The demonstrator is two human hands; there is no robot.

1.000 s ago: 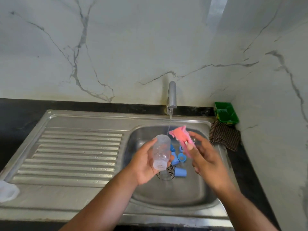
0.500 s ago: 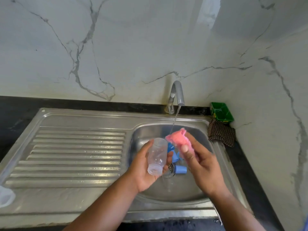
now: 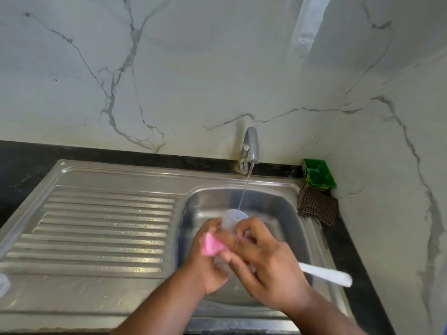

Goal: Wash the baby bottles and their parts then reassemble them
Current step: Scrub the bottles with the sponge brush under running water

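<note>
I see the person's left hand (image 3: 208, 269) wrapped around the lower part of a clear plastic baby bottle (image 3: 233, 220), fingers curled on it from the left and beneath. It holds the bottle over the basin of the stainless steel sink (image 3: 285, 209), open mouth tilted up and away from the camera. A thin stream of water (image 3: 245, 189) falls from the curved chrome tap (image 3: 251, 146) and meets the bottle at the rim of its mouth. The right hand (image 3: 273, 269) closes over the bottle from the right, thumb on the clear wall, fingers bent down on a soft pink sponge (image 3: 211, 246) pressed against the bottle's side between the two hands. A straight white handle (image 3: 325, 274) sticks out to the right from under that hand; the blur keeps me from telling whether it joins the sponge. The ribbed steel drainboard (image 3: 104, 226) lies to the left. In the back right corner a green plastic tray (image 3: 318, 175) stands by the white veined marble wall (image 3: 193, 68), with a brown checked cloth (image 3: 316, 206) just in front of it on the black counter (image 3: 348, 243).
</note>
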